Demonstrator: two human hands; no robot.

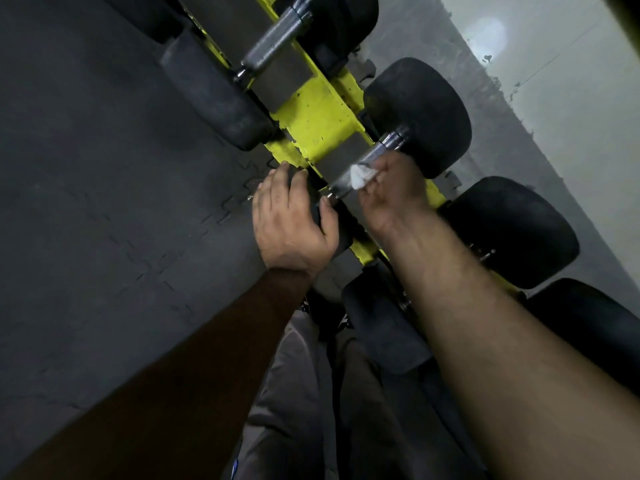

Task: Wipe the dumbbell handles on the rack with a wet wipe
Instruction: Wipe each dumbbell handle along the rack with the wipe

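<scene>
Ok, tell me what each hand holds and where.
Right hand presses a white wipe around the dumbbell handle. Left hand grips that dumbbell's near end weight.

Rack [313,123] runs diagonally, upper left to lower right, on floor mat [104,202]; wall [571,98] behind it at right. Dumbbells lie across rack, side by side. Far dumbbell [273,43] at top. Middle dumbbell [415,112] below it: left hand [292,220] over its near head, right hand [391,192] on its handle [363,161], wet wipe [360,174] between fingers and handle. More dumbbell heads [512,230] lower right. Person's legs [294,393] below, beside rack.
</scene>
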